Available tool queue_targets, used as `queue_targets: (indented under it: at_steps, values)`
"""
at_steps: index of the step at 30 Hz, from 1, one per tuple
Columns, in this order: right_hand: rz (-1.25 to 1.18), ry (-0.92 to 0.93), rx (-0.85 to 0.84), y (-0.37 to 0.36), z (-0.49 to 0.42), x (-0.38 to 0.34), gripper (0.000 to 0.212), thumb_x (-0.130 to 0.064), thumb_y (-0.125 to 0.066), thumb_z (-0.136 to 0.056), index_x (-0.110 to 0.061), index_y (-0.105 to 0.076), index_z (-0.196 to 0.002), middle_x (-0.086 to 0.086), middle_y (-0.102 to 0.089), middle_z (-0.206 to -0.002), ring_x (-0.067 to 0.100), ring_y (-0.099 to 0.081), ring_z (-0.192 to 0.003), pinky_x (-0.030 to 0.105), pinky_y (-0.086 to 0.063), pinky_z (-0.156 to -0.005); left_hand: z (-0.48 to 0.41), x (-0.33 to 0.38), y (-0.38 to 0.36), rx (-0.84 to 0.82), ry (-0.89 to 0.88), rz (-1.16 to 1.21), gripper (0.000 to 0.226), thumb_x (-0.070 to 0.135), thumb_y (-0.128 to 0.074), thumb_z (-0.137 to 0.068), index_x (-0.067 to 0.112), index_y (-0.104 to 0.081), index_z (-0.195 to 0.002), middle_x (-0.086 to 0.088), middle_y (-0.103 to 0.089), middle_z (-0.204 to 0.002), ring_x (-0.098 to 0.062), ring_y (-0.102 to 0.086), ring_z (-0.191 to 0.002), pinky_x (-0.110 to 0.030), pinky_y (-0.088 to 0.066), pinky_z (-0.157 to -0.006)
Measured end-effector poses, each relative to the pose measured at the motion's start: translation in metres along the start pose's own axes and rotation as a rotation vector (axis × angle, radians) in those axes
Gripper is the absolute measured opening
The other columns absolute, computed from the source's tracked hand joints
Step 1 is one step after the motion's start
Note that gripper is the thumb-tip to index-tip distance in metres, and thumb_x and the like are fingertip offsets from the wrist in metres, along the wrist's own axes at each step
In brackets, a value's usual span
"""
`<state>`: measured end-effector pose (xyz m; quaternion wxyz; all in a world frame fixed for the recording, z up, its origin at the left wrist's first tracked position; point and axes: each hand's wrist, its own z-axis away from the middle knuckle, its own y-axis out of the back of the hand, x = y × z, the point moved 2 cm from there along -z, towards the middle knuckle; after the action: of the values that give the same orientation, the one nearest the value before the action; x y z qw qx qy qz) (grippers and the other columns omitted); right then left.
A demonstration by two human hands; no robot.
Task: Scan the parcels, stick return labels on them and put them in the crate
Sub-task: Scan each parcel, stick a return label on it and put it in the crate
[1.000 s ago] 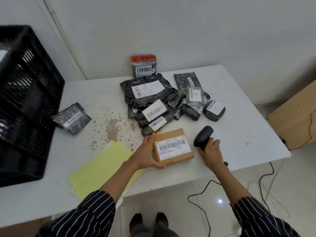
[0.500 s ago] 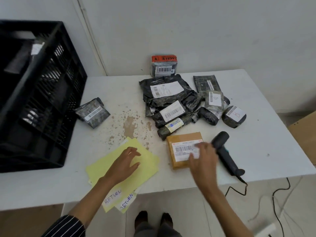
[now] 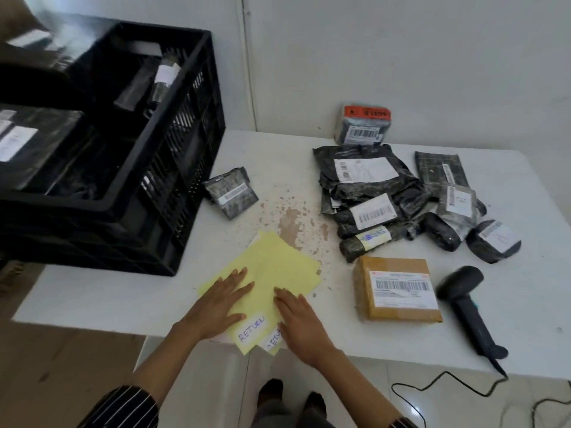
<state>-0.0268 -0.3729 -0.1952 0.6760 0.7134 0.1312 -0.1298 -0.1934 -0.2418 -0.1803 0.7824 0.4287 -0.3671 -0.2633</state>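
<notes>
Both hands lie flat on the yellow label sheets (image 3: 272, 267) at the table's front edge. My left hand (image 3: 219, 304) presses the left side, fingers spread. My right hand (image 3: 296, 316) rests on the right side, above two white labels marked RETURN (image 3: 251, 330). A brown cardboard parcel (image 3: 395, 288) with a barcode label lies to the right, untouched. The black handheld scanner (image 3: 466, 301) lies on the table beside it. A pile of black bagged parcels (image 3: 370, 193) sits behind. The black crate (image 3: 173, 168) stands at the left with parcels inside.
One small black parcel (image 3: 231, 196) lies alone next to the crate. A parcel with an orange sticker (image 3: 364, 125) leans on the back wall. The white table (image 3: 108, 298) has a chipped patch in the middle. The scanner's cable (image 3: 438, 387) hangs off the front edge.
My right hand left the scanner lying on the table, crossed the brown parcel and came onto the yellow sheets. My left hand left the parcel for the sheets. The view swung left.
</notes>
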Motion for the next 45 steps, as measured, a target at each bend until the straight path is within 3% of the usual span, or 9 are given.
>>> queue_targets:
  at_steps: [3,7,14,18,22,28,33,40,45]
  values:
    - [-0.055,-0.059,0.066,-0.004,-0.014,-0.002,0.046,-0.016,-0.084,-0.056,-0.012,-0.069,-0.099,0.013,-0.066,-0.115,0.027,-0.066,-0.101,0.042,-0.054,-0.081,-0.007,0.003,0.003,-0.023,0.031,-0.039,0.075,0.033,-0.047,-0.097,0.026,0.013,-0.141,0.003,0.032,-0.146,-0.015,0.025,-0.139,-0.032,0.01,-0.116]
    - [-0.201,-0.155,0.173,-0.012,-0.02,-0.014,0.033,-0.019,-0.071,-0.064,-0.022,-0.057,-0.094,0.016,-0.058,-0.117,0.027,-0.05,-0.11,0.04,-0.049,-0.083,-0.011,0.006,0.005,-0.05,0.006,0.024,0.066,0.024,-0.05,-0.096,0.044,-0.007,-0.142,0.002,0.034,-0.145,-0.017,0.033,-0.131,-0.034,0.017,-0.11]
    - [-0.238,-0.245,0.276,-0.019,-0.023,-0.025,0.027,-0.018,-0.064,-0.066,-0.025,-0.053,-0.089,0.015,-0.054,-0.118,0.023,-0.04,-0.111,0.035,-0.039,-0.086,-0.012,0.003,0.005,-0.148,-0.016,-0.037,0.075,0.034,-0.055,-0.092,0.049,0.005,-0.136,-0.001,0.04,-0.143,-0.021,0.04,-0.129,-0.039,0.02,-0.109]
    - [-0.186,-0.265,0.295,-0.021,-0.026,-0.027,0.008,-0.02,-0.062,-0.071,-0.019,-0.059,-0.078,0.014,-0.054,-0.113,0.022,-0.04,-0.108,0.032,-0.038,-0.084,-0.013,0.003,0.009,-0.201,-0.007,-0.048,0.077,0.027,-0.053,-0.094,0.048,0.006,-0.139,-0.004,0.04,-0.146,-0.021,0.04,-0.129,-0.042,0.019,-0.111]
    - [-0.17,-0.251,0.301,-0.022,-0.023,-0.03,0.028,-0.015,-0.07,-0.066,-0.021,-0.055,-0.088,0.013,-0.054,-0.114,0.02,-0.038,-0.11,0.032,-0.036,-0.087,-0.013,0.004,0.012,-0.219,-0.003,-0.038,0.075,0.021,-0.05,-0.095,0.045,0.001,-0.144,-0.005,0.038,-0.148,-0.019,0.04,-0.129,-0.042,0.019,-0.111]
    - [-0.182,-0.29,0.277,-0.024,-0.027,-0.029,0.023,-0.013,-0.071,-0.066,-0.019,-0.058,-0.085,0.013,-0.053,-0.114,0.021,-0.039,-0.109,0.033,-0.037,-0.085,-0.014,0.004,0.014,-0.236,0.012,-0.026,0.077,0.017,-0.051,-0.094,0.044,-0.002,-0.146,-0.004,0.038,-0.148,-0.024,0.035,-0.136,-0.043,0.017,-0.113]
    - [-0.161,-0.317,0.234,-0.023,-0.032,-0.031,0.017,-0.01,-0.072,-0.068,-0.014,-0.06,-0.079,0.014,-0.053,-0.11,0.032,-0.052,-0.102,0.034,-0.04,-0.081,-0.014,0.004,0.014,-0.232,0.017,-0.011,0.077,0.016,-0.052,-0.093,0.045,-0.003,-0.146,-0.004,0.038,-0.148,-0.023,0.035,-0.136,-0.042,0.017,-0.112]
    - [-0.211,-0.338,0.264,-0.019,-0.027,-0.036,0.016,-0.004,-0.072,-0.07,-0.009,-0.061,-0.082,0.013,-0.056,-0.111,0.028,-0.051,-0.102,0.034,-0.041,-0.084,-0.014,0.005,0.016,-0.249,0.019,-0.018,0.079,0.011,-0.051,-0.094,0.044,-0.002,-0.147,-0.004,0.038,-0.148,-0.024,0.035,-0.136,-0.042,0.016,-0.114]
    - [-0.141,-0.302,0.232,-0.013,-0.036,-0.039,0.023,0.005,-0.074,-0.064,-0.009,-0.057,-0.073,0.009,-0.057,-0.093,0.024,-0.054,-0.08,0.028,-0.038,-0.066,-0.015,0.005,0.019,-0.267,0.015,-0.024,0.081,0.006,-0.051,-0.094,0.044,-0.003,-0.147,-0.003,0.038,-0.148,-0.023,0.034,-0.136,-0.041,0.016,-0.114]
